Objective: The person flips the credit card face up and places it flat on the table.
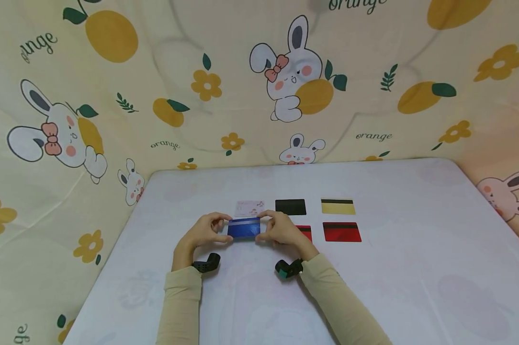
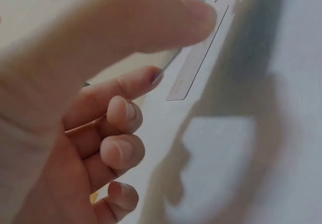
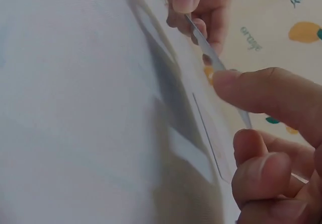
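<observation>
A blue card (image 1: 244, 229) with a pale stripe near its top edge is held just above the white table. My left hand (image 1: 204, 231) pinches its left end between thumb and fingers; its other fingers are curled in the left wrist view. At the opposite end, my right hand (image 1: 282, 227) pinches the card by its corners. The right wrist view shows the same card (image 3: 214, 58) almost edge-on. Just beyond it lies a pale card (image 1: 249, 207) with a small pink print, flat on the table. Beside my right hand, a red card (image 1: 306, 232) is partly hidden.
To the right lie a black card (image 1: 290, 207), a gold card (image 1: 338, 206) with a dark stripe, and another red card (image 1: 342, 232). The white tabletop (image 1: 414, 268) ends at a printed cloth backdrop (image 1: 242, 57). Both wrists wear black devices (image 1: 288, 269).
</observation>
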Available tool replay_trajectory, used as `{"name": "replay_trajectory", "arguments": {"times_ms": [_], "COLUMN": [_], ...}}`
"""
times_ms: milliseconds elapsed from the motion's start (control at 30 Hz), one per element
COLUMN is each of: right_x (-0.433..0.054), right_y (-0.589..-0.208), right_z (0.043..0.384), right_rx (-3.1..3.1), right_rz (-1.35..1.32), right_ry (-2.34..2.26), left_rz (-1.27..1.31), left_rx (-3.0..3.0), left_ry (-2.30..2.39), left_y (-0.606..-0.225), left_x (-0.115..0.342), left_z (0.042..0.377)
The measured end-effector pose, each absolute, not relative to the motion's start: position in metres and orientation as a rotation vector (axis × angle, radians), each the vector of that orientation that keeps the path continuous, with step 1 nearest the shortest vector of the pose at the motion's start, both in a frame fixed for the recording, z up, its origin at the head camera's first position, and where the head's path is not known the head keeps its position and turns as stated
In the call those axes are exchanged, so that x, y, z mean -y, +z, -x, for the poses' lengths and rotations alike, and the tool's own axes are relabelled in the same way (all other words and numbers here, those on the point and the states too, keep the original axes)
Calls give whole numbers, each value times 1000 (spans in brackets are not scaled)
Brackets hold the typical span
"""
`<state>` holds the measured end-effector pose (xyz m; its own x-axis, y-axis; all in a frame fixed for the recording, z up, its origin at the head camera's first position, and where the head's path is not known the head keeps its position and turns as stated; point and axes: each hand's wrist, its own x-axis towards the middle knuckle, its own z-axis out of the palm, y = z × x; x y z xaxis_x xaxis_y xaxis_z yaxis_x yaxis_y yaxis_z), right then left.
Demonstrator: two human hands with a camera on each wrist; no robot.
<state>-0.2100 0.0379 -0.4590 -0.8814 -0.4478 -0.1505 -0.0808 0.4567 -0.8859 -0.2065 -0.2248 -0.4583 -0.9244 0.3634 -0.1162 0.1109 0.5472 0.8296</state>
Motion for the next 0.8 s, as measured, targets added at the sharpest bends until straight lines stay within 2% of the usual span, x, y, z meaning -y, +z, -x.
{"name": "replay_trajectory", "arguments": {"times_ms": [800], "right_x": [-45], "right_y": [-454], "right_z": [213], "right_rx": [-2206], "right_rz": [492], "right_ry": [-1607], "left_rz": [-428], "left_rx": [-2539], "left_ry": [1273], "left_y": [-454], "left_x": [224], "left_z": [206]}}
